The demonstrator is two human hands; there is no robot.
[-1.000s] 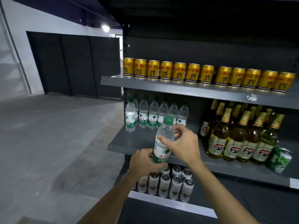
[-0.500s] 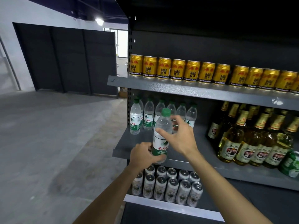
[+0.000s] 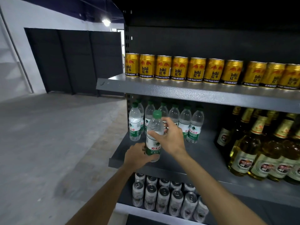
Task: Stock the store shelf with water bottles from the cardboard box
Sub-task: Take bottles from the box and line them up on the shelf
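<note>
A clear water bottle with a green cap and green-white label is upright over the front left of the middle shelf. My left hand grips its lower part from the left. My right hand holds its upper body from the right. Behind it, several matching water bottles stand in a row at the back of the same shelf. The cardboard box is out of view.
Gold cans line the top shelf. Amber glass bottles fill the right of the middle shelf. Silver cans stand on the lower shelf. Bare concrete floor spreads to the left.
Both hands have carried the bottle up and forward toward the middle shelf. The view has moved closer to the shelving.
</note>
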